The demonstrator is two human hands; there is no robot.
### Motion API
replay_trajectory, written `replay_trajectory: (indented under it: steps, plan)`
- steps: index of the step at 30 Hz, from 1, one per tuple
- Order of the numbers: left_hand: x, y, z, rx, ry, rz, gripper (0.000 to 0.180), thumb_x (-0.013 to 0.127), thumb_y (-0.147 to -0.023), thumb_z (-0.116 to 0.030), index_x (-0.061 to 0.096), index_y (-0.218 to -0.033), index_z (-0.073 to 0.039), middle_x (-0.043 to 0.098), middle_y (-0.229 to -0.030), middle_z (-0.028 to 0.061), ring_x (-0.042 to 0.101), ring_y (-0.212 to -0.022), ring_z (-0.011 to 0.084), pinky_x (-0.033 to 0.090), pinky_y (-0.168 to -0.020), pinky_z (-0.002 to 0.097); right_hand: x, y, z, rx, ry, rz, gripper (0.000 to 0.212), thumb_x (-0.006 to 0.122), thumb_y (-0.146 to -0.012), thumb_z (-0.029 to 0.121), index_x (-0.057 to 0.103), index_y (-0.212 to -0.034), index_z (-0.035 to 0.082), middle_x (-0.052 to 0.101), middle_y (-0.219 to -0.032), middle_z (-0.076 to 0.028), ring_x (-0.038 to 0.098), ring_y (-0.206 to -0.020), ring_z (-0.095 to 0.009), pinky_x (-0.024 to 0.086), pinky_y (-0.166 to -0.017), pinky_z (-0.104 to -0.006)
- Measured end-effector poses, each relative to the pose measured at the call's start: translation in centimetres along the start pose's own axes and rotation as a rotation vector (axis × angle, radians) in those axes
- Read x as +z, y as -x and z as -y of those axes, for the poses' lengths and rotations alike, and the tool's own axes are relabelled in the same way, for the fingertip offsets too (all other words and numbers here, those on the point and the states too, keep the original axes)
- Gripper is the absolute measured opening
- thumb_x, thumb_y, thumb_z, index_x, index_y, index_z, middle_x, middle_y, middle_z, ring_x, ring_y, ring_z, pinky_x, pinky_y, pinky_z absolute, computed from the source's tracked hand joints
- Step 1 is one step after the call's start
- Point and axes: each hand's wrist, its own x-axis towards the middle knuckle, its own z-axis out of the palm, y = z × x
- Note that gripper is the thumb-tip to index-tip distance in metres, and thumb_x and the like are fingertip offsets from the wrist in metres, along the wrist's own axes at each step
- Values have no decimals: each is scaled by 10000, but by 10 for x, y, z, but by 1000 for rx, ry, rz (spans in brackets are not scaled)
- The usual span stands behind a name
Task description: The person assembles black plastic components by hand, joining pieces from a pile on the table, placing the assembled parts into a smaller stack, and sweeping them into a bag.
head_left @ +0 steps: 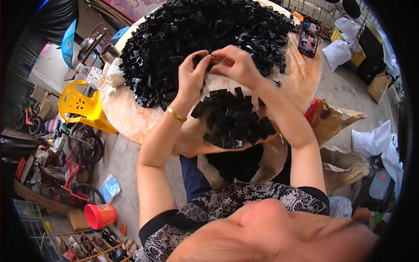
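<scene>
Left hand (192,77) and right hand (239,66) nearly meet, fingers curled; cannot tell what either grasps, nor its long axis. Large mound of small black plastic pieces (196,32) just beyond; smaller black heap (235,115) bodyward, between forearms, near table edge. Orange patterned tablecloth (301,78) shows either side.

A: Out left, a yellow plastic chair with a cut-out back (92,107) stands on the grey concrete floor (126,159)!
B: And below it, 1 round red plastic bucket (100,216)!
A: Top right, a grey wire-mesh wall (321,9), with a plump white sack (337,55) on the floor nearer us!
B: Centre stage, 1 round table under a peach floral cloth (301,81), brightly lit!
</scene>
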Motion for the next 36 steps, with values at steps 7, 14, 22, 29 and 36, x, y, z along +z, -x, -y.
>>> replay_trajectory:
  steps: [7, 14, 22, 29, 36]
  plan:
    - [0, 15, -22, 279, -605, 603, 330, 650, -784, -56, 582, -1106, -50, 643, -928, 54, 596, -827, 105, 487, -722, 258, -8, 1, -30, 22, 506, 257, 430, 658, -719, 382, 630, -996, 55, 639, -891, -108, 610, -827, -243, 493, -728, -340]
    - [2, -6, -11, 100, -628, 607, 165, 621, -837, -110, 640, -965, -9, 656, -852, 48, 595, -816, 77, 482, -722, 254, -15, 0, -35, 134, 490, 218, 361, 598, -710, 205, 611, -1044, 70, 639, -953, -119, 581, -924, -283, 474, -808, -380]
    - [-3, -112, 23, 688, -1444, 9, 336, 679, -717, -196, 617, -1003, -33, 608, -1030, 146, 541, -982, 325, 448, -846, 386, -22, -8, -44, 31, 227, -163, 330, 657, -750, 95, 587, -1065, 23, 631, -976, -163, 626, -869, -275, 493, -748, -331]
    - [10, -90, 21, 633, -1225, -19, 309, 678, -696, -131, 611, -985, -46, 591, -879, 159, 585, -822, 319, 485, -739, 371, -19, -6, -30, 139, -239, -125, 327, 621, -805, 55, 555, -1122, 12, 640, -982, -102, 609, -852, -127, 490, -722, -261]
    - [-17, -26, -1, 81, -170, 168, 240, 633, -809, -57, 571, -1028, 20, 611, -909, 34, 567, -814, 84, 478, -693, 232, -12, -4, -12, 220, -438, 104, 301, 649, -795, 67, 607, -1092, 33, 651, -979, -64, 589, -885, -99, 483, -753, -251]
